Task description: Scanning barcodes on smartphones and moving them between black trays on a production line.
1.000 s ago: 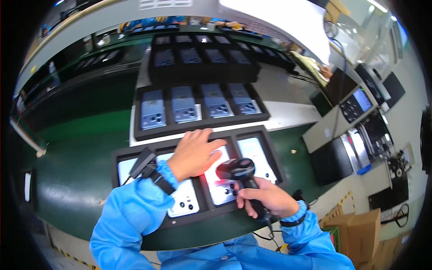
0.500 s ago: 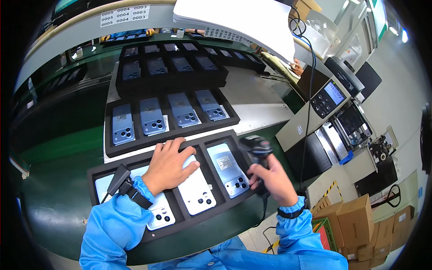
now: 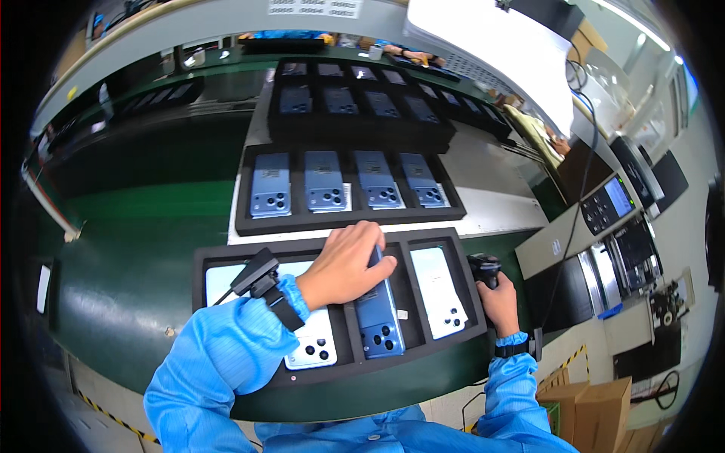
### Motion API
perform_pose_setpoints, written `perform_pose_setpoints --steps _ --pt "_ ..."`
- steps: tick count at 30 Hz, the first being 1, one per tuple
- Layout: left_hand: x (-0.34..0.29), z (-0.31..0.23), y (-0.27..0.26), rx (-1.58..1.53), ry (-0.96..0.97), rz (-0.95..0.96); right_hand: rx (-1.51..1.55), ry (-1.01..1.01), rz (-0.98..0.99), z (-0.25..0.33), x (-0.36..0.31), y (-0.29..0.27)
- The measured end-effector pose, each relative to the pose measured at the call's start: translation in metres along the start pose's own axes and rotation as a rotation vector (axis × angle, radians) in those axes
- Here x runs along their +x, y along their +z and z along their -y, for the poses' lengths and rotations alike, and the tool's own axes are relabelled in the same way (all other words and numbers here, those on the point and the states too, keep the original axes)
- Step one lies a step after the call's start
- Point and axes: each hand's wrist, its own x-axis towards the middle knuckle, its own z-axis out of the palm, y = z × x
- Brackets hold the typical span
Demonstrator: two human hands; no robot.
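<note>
While the left hand [image 3: 345, 266] touches it, the blue phone [image 3: 379, 317] lies camera-side up

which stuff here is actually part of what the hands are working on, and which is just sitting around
In hand:
- left hand on the blue phone
- right hand gripping the black handheld scanner
- near black tray with its white phones

Lying about:
- second tray of blue phones
- far dark trays
- cardboard boxes
- keypad device

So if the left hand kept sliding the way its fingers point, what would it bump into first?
The left hand lies on the blue phone, fingers pointing right and a bit away. Going straight on, it would probably meet the tray's divider, then the white phone; depth is unclear.
</note>
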Motion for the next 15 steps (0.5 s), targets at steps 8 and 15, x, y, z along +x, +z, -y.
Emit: perform_pose_setpoints --steps 8,15 --pt "-0.002 -0.003 -0.003 0.002 0.0 0.017 0.002 -0.014 -0.008 0.008 -0.004 0.0" --pt "-0.004 -0.003 -0.002 -0.008 0.0 0.02 0.013 -0.003 -0.015 0.001 -0.003 0.002"
